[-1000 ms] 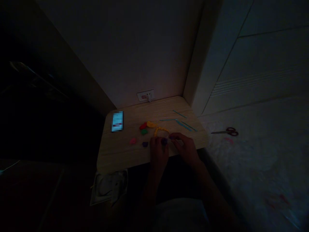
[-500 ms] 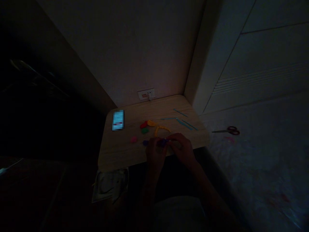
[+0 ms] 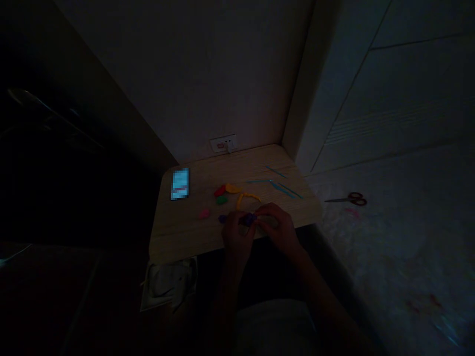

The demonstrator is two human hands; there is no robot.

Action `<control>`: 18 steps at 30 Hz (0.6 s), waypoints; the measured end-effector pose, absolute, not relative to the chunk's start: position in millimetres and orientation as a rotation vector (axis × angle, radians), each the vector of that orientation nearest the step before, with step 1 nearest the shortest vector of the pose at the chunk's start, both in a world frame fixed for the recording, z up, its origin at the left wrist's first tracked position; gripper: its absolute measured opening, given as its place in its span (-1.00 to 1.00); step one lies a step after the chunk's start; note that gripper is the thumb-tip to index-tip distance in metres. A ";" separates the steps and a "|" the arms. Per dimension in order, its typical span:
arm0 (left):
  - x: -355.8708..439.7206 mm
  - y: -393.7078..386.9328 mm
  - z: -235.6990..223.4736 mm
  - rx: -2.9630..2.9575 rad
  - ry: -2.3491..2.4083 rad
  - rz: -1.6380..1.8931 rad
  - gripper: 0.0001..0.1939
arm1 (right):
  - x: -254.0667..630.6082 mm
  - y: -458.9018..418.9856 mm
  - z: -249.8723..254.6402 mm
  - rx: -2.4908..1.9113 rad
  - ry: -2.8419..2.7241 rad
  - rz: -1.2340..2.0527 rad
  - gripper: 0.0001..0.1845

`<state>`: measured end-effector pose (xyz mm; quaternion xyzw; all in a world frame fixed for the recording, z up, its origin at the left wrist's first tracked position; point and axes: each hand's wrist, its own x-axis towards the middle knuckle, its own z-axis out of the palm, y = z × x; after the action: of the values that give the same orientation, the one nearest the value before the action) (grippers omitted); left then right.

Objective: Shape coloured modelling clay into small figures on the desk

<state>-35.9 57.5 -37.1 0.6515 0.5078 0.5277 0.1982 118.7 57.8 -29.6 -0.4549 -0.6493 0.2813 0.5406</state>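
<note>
Pinching a purple clay piece between the fingertips of left hand and right hand, close together over the near side of the wooden table. Engaging both hands at once, beside a purple lump and near the yellow clay strip. Too dim to tell how firmly pressed.

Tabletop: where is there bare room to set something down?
On the tabletop, bare wood shows between the phone and the near-left corner, and between the phone and red lump. It is crowded where the left hand and right hand meet at a purple piece, just nearer than the yellow-orange strips.
</note>
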 end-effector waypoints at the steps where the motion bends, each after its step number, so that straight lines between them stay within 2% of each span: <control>1: -35.6 57.2 -36.8 1.811 1.410 1.465 -0.82 | 118.4 58.0 -30.4 -1.077 -1.523 0.674 -0.94; 8: -30.2 53.2 -40.1 1.456 1.163 1.439 -0.69 | 119.4 58.3 -31.8 -1.149 -1.359 0.687 -0.91; 13: -28.2 59.1 -50.3 1.054 1.178 1.460 -0.62 | 120.6 58.8 -35.6 -1.145 -1.192 0.762 -0.73; 18: -32.4 66.1 -58.0 0.771 1.115 1.438 -0.45 | 122.6 59.1 -43.5 -1.172 -1.079 0.806 -0.84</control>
<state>-32.4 66.1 -58.0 0.3259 0.4712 0.6075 0.5503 122.6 59.1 -43.5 -0.5114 -0.4705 0.3517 0.6272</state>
